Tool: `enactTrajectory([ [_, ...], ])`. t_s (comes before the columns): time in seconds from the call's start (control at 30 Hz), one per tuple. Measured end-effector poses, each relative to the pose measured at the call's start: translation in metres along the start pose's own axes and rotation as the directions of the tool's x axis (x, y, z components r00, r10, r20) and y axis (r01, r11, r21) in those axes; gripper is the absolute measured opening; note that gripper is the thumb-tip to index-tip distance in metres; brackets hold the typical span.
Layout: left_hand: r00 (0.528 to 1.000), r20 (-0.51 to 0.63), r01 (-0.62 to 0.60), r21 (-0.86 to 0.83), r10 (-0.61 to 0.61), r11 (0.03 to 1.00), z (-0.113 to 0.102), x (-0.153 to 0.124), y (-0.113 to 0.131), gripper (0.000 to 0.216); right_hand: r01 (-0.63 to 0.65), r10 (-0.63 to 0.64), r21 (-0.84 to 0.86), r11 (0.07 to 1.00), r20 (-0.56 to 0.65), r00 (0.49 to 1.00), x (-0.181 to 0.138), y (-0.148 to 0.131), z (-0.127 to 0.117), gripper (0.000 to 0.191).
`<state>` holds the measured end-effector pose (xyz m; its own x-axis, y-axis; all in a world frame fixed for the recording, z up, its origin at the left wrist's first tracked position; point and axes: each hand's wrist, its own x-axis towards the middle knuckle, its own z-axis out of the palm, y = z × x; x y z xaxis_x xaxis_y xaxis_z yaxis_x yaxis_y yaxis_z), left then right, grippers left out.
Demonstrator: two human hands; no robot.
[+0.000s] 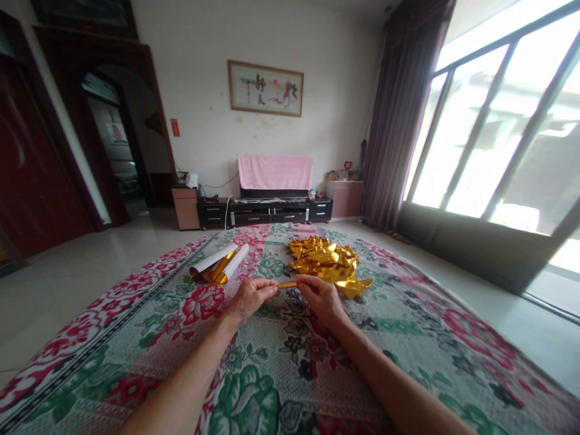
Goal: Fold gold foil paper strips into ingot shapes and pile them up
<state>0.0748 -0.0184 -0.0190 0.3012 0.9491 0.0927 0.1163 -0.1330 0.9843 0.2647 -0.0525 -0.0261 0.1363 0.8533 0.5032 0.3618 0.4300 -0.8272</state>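
A narrow folded strip of gold foil paper (287,285) is stretched level between my two hands, just above the cloth. My left hand (252,298) pinches its left end between thumb and fingers. At the other end, my right hand (319,296) grips it the same way. Right behind my right hand lies a pile of folded gold foil pieces (326,257), shiny and crumpled together. Curled sheets of gold foil paper with white backs (235,261) rest beyond my left hand.
A flowered cloth (247,399) in red, green and grey covers the round surface under my arms. Farther off stand a low black TV cabinet (258,219) and a pink cloth (275,171) draped above it. Large windows (493,133) are on the right.
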Motion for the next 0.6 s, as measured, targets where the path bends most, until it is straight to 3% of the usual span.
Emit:
enactTrajectory([
  [0.23,0.998,-0.064,-0.019,0.022,0.021,1.0,0.0038,-0.0009,0.0024,0.032,-0.002,0.0,0.053,0.999,0.032,0.999,-0.0002,0.0035,0.0018,0.023],
  [0.6,0.993,-0.073,-0.084,0.084,0.09,0.993,0.0034,0.0024,-0.0066,0.033,-0.067,0.064,0.124,0.99,0.03,0.998,0.0012,0.007,0.0022,0.027],
])
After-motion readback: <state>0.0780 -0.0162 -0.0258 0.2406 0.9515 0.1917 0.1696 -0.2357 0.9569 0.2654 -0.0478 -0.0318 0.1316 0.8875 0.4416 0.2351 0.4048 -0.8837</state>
